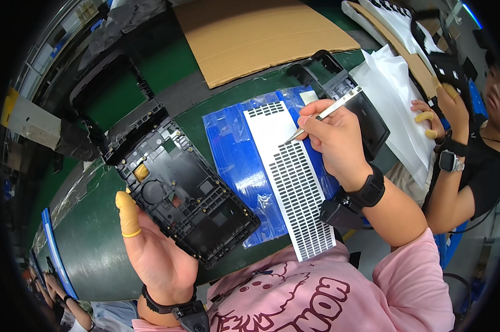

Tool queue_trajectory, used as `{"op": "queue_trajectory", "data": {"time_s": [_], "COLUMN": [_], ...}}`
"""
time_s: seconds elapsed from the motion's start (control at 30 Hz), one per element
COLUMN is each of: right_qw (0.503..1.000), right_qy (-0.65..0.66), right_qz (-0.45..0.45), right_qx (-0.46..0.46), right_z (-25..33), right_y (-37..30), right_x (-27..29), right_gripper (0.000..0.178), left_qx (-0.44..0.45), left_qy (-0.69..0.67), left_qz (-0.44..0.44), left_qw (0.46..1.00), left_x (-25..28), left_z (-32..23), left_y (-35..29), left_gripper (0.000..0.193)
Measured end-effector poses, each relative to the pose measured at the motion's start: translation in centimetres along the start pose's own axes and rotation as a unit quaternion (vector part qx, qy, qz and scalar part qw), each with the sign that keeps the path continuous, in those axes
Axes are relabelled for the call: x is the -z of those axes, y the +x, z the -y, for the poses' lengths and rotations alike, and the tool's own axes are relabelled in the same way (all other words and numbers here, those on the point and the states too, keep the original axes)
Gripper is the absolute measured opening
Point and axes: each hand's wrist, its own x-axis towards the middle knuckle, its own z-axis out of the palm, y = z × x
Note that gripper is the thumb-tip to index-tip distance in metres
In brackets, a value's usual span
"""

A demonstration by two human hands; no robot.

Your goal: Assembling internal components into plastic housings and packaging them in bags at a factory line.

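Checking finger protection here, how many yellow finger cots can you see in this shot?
4: one on the left hand's thumb beside the black frame; three on a co-worker's fingers, two on the white sheets, one higher. Others may be hidden.

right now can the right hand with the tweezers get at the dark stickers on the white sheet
Probably yes. The right hand holds the tweezers with their tip already at the white sticker sheet, and nothing lies over the sheet. The left hand is off to the side, holding the black frame.

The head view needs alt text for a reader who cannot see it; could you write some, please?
Left hand holds a black plastic frame while the right hand points metal tweezers at a white sheet of small black stickers lying on blue film.
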Motion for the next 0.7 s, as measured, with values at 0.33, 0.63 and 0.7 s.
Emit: {"op": "queue_trajectory", "data": {"time_s": [0.33, 0.63, 0.7], "right_qw": [0.999, 0.979, 0.978], "right_qy": [0.033, 0.115, 0.119], "right_qz": [0.036, 0.167, 0.169], "right_qx": [-0.011, -0.016, -0.010], "right_z": [2.2, 3.0, 2.6], "right_y": [-1.6, -6.4, -6.3], "right_x": [-1.2, -7.0, -7.2], "right_gripper": [0.015, 0.017, 0.018], "left_qx": [0.058, 0.112, 0.106], "left_qy": [0.047, 0.051, 0.056], "left_qz": [-0.045, -0.005, -0.014], "left_qw": [0.996, 0.992, 0.993], "left_x": [-0.7, -0.8, -0.6], "left_z": [1.3, 1.5, 1.5], "left_y": [0.0, -1.0, -0.8], "left_gripper": [0.039, 0.036, 0.035]}}
